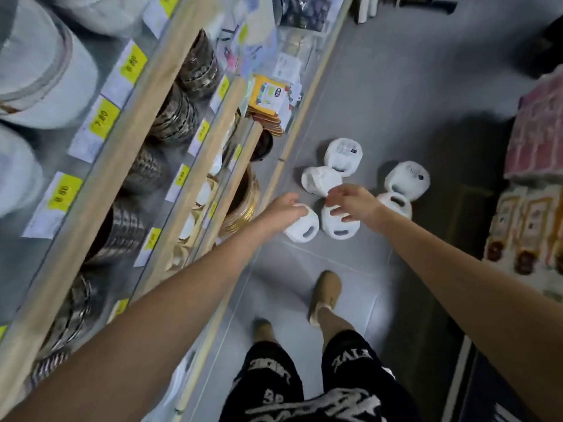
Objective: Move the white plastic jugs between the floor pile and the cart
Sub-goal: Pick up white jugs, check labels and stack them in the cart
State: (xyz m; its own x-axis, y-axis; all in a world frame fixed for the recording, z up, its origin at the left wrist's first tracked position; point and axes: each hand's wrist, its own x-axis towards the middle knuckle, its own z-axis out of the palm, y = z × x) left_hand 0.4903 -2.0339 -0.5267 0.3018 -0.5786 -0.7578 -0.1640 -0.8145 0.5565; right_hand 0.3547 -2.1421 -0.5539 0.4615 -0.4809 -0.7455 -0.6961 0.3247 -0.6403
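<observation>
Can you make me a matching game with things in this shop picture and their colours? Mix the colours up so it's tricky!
Things:
1. jug on the floor
2. shoe
3. price tag on the shelf edge
4. shorts

Colours:
a. yellow
b. black with white letters
c. white
d. tan

Right pairs: 1-c, 2-d, 3-a, 4-b.
</observation>
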